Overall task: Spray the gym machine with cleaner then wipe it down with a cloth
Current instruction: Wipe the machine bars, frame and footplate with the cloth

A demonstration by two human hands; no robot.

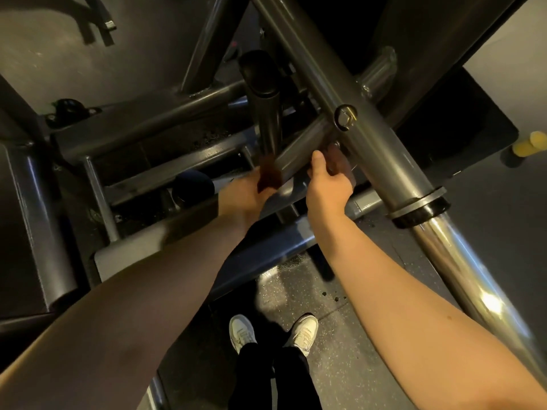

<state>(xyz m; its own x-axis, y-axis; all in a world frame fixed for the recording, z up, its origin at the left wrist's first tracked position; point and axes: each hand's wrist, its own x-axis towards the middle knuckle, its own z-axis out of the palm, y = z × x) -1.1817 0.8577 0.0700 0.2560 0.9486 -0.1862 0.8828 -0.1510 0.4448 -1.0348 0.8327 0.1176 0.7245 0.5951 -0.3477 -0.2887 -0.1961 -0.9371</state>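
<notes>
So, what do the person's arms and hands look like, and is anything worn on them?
The left forearm and right forearm are bare; no sleeve shows. The right hand has no glove, watch or ring in view. The left hand is blurred and partly hidden, so I cannot tell there.

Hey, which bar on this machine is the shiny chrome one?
The chrome bar running to the lower right, below the black collar; the other tubes are painted grey.
</notes>
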